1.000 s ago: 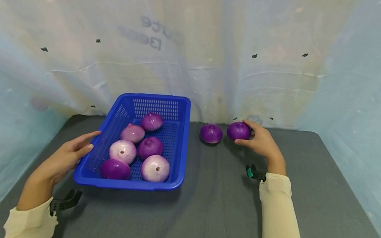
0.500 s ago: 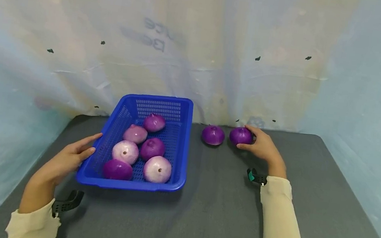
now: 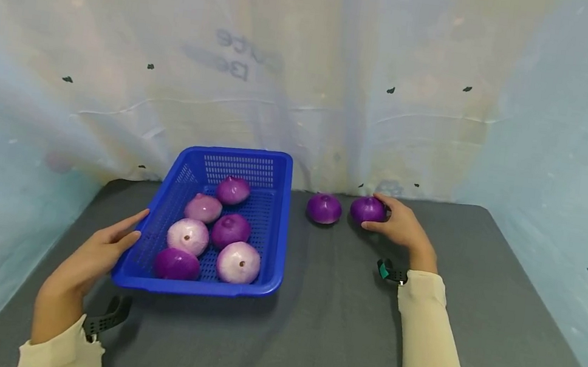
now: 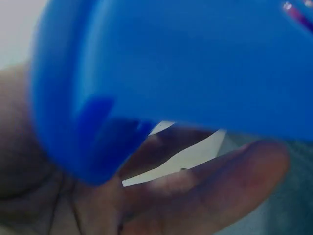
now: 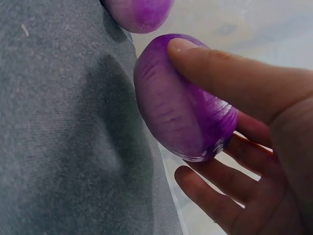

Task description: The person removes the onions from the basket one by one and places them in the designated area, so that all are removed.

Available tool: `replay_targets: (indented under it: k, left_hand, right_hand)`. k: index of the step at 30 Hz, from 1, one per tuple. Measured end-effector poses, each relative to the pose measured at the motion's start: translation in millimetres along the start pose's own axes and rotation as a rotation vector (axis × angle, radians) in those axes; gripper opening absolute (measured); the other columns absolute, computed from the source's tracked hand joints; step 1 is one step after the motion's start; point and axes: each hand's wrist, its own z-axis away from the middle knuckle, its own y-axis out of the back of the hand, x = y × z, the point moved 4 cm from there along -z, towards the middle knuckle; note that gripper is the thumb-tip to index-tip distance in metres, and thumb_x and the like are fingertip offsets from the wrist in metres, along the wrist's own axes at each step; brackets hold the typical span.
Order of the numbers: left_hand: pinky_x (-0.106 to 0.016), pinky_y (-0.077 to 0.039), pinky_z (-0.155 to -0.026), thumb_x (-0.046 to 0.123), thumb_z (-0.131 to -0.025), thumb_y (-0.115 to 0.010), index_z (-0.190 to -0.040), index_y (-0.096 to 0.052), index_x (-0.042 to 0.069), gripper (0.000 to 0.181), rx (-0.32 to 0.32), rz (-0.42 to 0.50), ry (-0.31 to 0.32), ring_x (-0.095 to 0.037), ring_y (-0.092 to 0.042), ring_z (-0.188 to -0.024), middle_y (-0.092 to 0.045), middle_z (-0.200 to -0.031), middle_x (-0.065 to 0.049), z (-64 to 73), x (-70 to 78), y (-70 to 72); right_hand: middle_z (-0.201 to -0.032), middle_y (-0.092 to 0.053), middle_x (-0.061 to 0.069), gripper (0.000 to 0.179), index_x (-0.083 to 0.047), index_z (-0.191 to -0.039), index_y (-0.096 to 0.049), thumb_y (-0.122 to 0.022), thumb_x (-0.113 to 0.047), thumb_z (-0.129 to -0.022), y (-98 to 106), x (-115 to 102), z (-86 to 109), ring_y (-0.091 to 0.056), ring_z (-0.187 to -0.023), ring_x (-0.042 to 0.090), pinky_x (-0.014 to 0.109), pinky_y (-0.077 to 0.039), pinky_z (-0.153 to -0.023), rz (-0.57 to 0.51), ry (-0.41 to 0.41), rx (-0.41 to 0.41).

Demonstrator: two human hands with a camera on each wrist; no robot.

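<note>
My right hand (image 3: 399, 224) grips a purple onion (image 3: 368, 211) near the table's back edge. In the right wrist view, the thumb (image 5: 210, 63) lies across the top of this onion (image 5: 166, 103), with the fingers around its far side. Just left of it sits a second purple onion (image 3: 324, 208). My left hand (image 3: 95, 254) is at the left side of the blue plastic basket (image 3: 280, 237), fingers nearly straight against its outer rim. In the left wrist view, the blue rim (image 4: 56, 98) overlaps the palm, and fingers (image 4: 220, 186) extend below it.
Several onions lie in the basket, including a pale one (image 3: 238, 262) and a dark purple one (image 3: 177, 264). A dark grey cloth (image 3: 330, 335) covers the table. Behind it hangs a pale plastic sheet (image 3: 307, 75), with more sheeting at both sides.
The right hand and its onion have lowered slightly at the back of the table. The left hand stays beside the basket, its fingertips a little lower along the rim. The head view shifts slightly.
</note>
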Motion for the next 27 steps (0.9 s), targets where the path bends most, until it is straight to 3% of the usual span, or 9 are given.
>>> replay_targets:
  k: [8, 10, 13, 15, 17, 21, 27]
  left_hand:
    - [-0.046, -0.061, -0.079, 0.041, -0.107, -0.041, -0.161, -0.009, 0.024, 0.066, -0.008, 0.08, -0.004, -0.027, -0.07, -0.104, -0.035, -0.15, -0.037, 0.1, -7.9, 2.7]
    - [-0.044, -0.062, -0.078, 0.042, -0.106, -0.043, -0.161, -0.01, 0.023, 0.067, -0.006, 0.104, -0.011, -0.021, -0.072, -0.1, -0.044, -0.146, -0.034, -0.7, -10.2, 3.8]
    - [-0.043, -0.062, -0.076, 0.043, -0.105, -0.044, -0.161, -0.012, 0.024, 0.068, -0.009, 0.144, -0.018, -0.015, -0.072, -0.095, -0.062, -0.131, -0.014, -1.9, -13.5, 5.7]
    - [-0.042, -0.062, -0.076, 0.043, -0.105, -0.046, -0.161, -0.013, 0.024, 0.068, -0.011, 0.168, -0.016, -0.014, -0.072, -0.093, -0.065, -0.12, 0.004, -2.6, -15.1, 6.9]
    - [-0.043, -0.062, -0.076, 0.043, -0.104, -0.047, -0.161, -0.013, 0.025, 0.068, -0.013, 0.185, -0.008, -0.013, -0.073, -0.092, -0.065, -0.113, 0.013, -3.5, -16.0, 7.5]
    - [-0.043, -0.062, -0.076, 0.042, -0.104, -0.047, -0.161, -0.013, 0.026, 0.068, -0.019, 0.193, 0.007, -0.013, -0.072, -0.093, -0.063, -0.115, 0.012, -5.0, -16.0, 7.2]
    - [-0.045, -0.062, -0.077, 0.042, -0.106, -0.043, -0.161, -0.013, 0.029, 0.065, -0.025, 0.181, 0.021, -0.014, -0.072, -0.096, -0.056, -0.138, -0.007, -6.9, -15.3, 5.8]
  right_hand:
    - [-0.157, -0.036, 0.022, 0.088, -0.008, -0.155, -0.034, -0.08, -0.034, -0.085, -4.1, -0.1, -2.3, -0.044, -0.137, 0.044, 0.061, -0.04, -0.108, 0.01, -0.018, -0.013]
    - [-0.158, -0.035, 0.022, 0.088, -0.008, -0.155, -0.033, -0.08, -0.034, -0.085, -4.8, 0.6, -2.1, -0.043, -0.138, 0.044, 0.062, -0.039, -0.109, 0.009, -0.022, -0.019]
    - [-0.158, -0.035, 0.02, 0.088, -0.009, -0.155, -0.034, -0.08, -0.033, -0.084, -5.3, 2.8, -2.9, -0.042, -0.138, 0.043, 0.061, -0.039, -0.11, 0.003, -0.024, -0.016]
    - [-0.158, -0.036, 0.02, 0.088, -0.01, -0.155, -0.034, -0.081, -0.032, -0.084, -5.9, 4.2, -4.2, -0.043, -0.138, 0.042, 0.06, -0.039, -0.109, -0.001, -0.016, -0.011]
    - [-0.157, -0.036, 0.02, 0.087, -0.009, -0.155, -0.034, -0.08, -0.03, -0.084, -6.6, 5.4, -5.4, -0.043, -0.138, 0.042, 0.06, -0.039, -0.109, -0.003, -0.01, -0.009]
    - [-0.157, -0.036, 0.021, 0.088, -0.009, -0.155, -0.033, -0.081, -0.03, -0.084, -9.1, 7.4, -7.1, -0.042, -0.138, 0.043, 0.061, -0.039, -0.11, 0.003, -0.005, -0.014]
    - [-0.156, -0.037, 0.021, 0.087, -0.008, -0.154, -0.035, -0.081, -0.031, -0.084, -10.9, 8.0, -7.4, -0.042, -0.138, 0.043, 0.061, -0.038, -0.11, -0.007, 0.001, -0.003]
